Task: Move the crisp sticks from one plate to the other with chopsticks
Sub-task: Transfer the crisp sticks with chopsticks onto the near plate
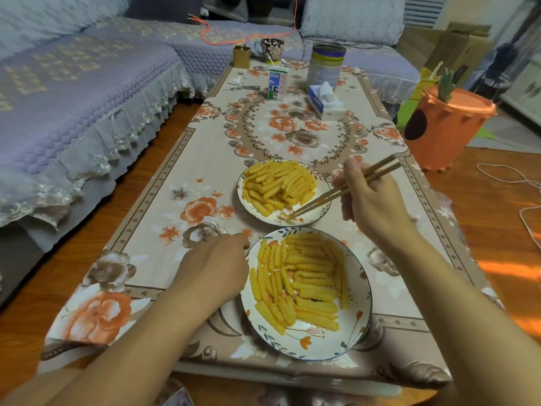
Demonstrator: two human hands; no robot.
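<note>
- Nearest, the near plate (360, 332): crisp sticks (307, 282) lie on it in loose rows, mostly flat, one layer.
- Left hand (218, 268) rests on the tablecloth (140, 224) at that plate's left rim, touching or just beside it. Fingers loosely curled, nothing visible in them; reads as steadying the plate.
- Right hand (370, 197) sits further out, to the right of the far plate (320, 213), gripping the chopsticks (336, 194) around mid-shaft.
- Tips are down on the far plate's near edge, close together, at a small bit of stick (288, 217). Can't tell whether they're pinching it or just touching: too small, a little blurred.
- Far plate holds a piled heap of sticks (278, 183), stacked several deep.
- Step, my read: at the pick on the far plate, so the transfer probably runs far to near. Both plates are well loaded, so roughly midway. Direction is a guess.
- Next move calls for a firm pinch near the piece's middle, a straight lift, a short carry over the two adjacent rims, and release onto the near plate. Ridged pieces are brittle, so go easy on squeeze.
- Beyond that: tissue box (325, 104), milk carton (277, 84), tin can (325, 67), patterned mug (270, 48), small gold box (241, 57), keys (241, 85).
</note>
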